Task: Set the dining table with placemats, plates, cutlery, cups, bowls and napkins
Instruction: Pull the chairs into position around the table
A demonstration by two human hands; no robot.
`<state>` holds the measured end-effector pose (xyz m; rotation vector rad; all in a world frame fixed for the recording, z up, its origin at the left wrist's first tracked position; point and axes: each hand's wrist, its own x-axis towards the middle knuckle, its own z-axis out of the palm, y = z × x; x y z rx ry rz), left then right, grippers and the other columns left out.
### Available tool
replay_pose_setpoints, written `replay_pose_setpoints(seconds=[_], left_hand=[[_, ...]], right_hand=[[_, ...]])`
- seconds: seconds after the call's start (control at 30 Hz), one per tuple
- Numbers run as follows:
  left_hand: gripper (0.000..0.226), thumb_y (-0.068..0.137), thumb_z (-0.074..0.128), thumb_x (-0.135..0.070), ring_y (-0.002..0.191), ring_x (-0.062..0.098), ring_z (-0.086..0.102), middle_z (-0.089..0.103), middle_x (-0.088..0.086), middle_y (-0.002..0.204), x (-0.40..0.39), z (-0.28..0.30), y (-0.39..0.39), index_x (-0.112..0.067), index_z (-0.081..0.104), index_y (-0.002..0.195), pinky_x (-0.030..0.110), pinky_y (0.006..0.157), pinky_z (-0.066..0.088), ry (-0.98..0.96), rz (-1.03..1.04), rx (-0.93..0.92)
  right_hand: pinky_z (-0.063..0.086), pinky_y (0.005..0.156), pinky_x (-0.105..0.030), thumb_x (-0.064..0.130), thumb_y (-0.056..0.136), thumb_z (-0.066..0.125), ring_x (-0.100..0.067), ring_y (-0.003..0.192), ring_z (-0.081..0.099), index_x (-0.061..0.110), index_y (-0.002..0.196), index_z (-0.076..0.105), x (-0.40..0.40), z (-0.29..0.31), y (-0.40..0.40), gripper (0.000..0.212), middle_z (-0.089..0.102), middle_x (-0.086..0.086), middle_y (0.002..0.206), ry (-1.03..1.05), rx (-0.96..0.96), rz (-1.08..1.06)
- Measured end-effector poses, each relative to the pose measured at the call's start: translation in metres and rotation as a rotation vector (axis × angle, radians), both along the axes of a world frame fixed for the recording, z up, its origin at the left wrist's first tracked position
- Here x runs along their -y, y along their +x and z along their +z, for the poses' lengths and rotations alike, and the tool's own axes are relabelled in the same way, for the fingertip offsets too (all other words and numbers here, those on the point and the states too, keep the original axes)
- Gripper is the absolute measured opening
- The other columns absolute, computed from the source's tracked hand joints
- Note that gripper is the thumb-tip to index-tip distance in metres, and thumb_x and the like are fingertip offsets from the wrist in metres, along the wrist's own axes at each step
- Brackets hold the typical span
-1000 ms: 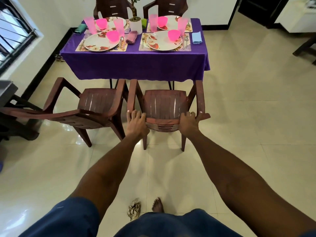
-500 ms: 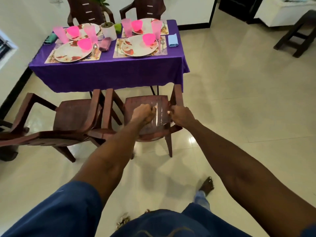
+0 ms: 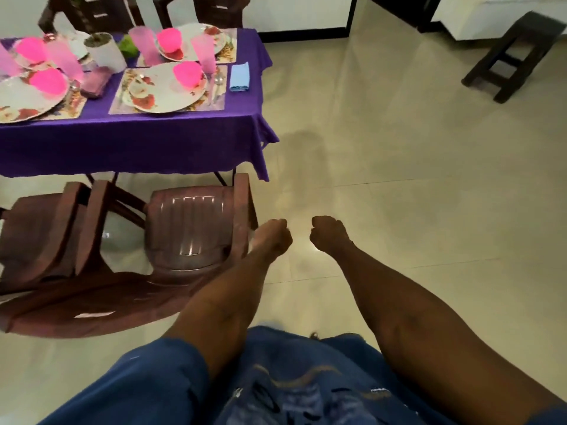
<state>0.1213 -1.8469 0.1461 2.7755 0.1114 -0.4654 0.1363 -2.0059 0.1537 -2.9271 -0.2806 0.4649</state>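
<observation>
a brown plastic armchair [image 3: 196, 231] stands just in front of the purple-clothed dining table [image 3: 132, 142], with a second brown plastic armchair [image 3: 40, 234] close beside it on the left and a third chair's arm across the lower left. two more dark chairs sit behind the table's far side. off to the upper right a dark wooden stool [image 3: 515, 53] stands on the pale tiled floor [image 3: 399, 179], well apart from everything else.

the table carries floral placemats with large floral plates, the nearest plate [image 3: 162, 90] holding a bright pink bowl [image 3: 188, 73], a translucent pink cup [image 3: 204, 55] just behind it and a folded light blue napkin [image 3: 240, 76] to its right. a white pot with a plant [image 3: 106, 52] sits mid-table, and a mauve napkin [image 3: 98, 81] lies left of the near placemat.

the left hand [image 3: 273, 237] and right hand [image 3: 328, 236] hang over bare floor, fingers curled into loose fists holding nothing, apart from each other. the left sits just beside the near chair's right arm; the table setting lies well beyond both.
</observation>
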Motion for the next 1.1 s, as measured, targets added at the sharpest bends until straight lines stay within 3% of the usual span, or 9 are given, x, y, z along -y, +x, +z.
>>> replay_pose_setpoints(seconds=[0.33,0.53,0.73,0.9,1.1], left_hand=[[0.022,0.089,0.045,-0.017,0.096,0.033,0.063,0.066,0.012,0.107,0.076,-0.052,0.157,-0.010,0.063,0.100,0.032,0.070,0.043,0.019,-0.059,-0.107],[0.023,0.091,0.046,-0.018,0.097,0.031,0.063,0.066,0.011,0.109,0.095,-0.042,0.339,-0.011,0.063,0.105,0.035,0.080,0.051,0.018,-0.042,-0.092],[0.022,0.092,0.044,-0.017,0.095,0.033,0.063,0.065,0.011,0.107,0.107,-0.029,0.487,-0.010,0.062,0.101,0.032,0.071,0.041,0.008,0.019,-0.103],[0.023,0.091,0.045,-0.018,0.097,0.033,0.063,0.065,0.012,0.108,0.111,-0.049,0.612,-0.010,0.063,0.102,0.031,0.073,0.041,0.052,0.029,-0.119],[0.022,0.090,0.047,-0.018,0.099,0.034,0.063,0.065,0.013,0.109,0.132,-0.044,0.788,-0.008,0.062,0.103,0.031,0.071,0.040,0.015,0.210,-0.098]], right_hand=[[0.047,0.077,-0.033,0.006,0.085,0.049,-0.035,0.099,0.062,0.004,0.100,0.061,0.067,-0.037,0.160,0.019,0.065,-0.015,0.107,0.086,-0.131,-0.060],[0.052,0.076,-0.036,0.007,0.084,0.049,-0.037,0.090,0.064,0.004,0.097,0.064,0.086,-0.036,0.327,0.020,0.066,-0.016,0.101,0.125,-0.157,-0.135],[0.054,0.073,-0.037,0.009,0.083,0.048,-0.037,0.086,0.064,0.004,0.092,0.064,0.086,-0.028,0.481,0.018,0.067,-0.015,0.096,0.220,-0.141,-0.170],[0.048,0.071,-0.034,0.008,0.083,0.049,-0.037,0.088,0.064,0.005,0.087,0.062,0.100,-0.044,0.622,0.014,0.067,-0.016,0.095,0.216,-0.163,-0.090],[0.042,0.067,-0.029,0.008,0.084,0.049,-0.036,0.088,0.064,0.005,0.090,0.062,0.130,-0.038,0.815,0.015,0.067,-0.015,0.097,0.177,-0.177,0.047]])
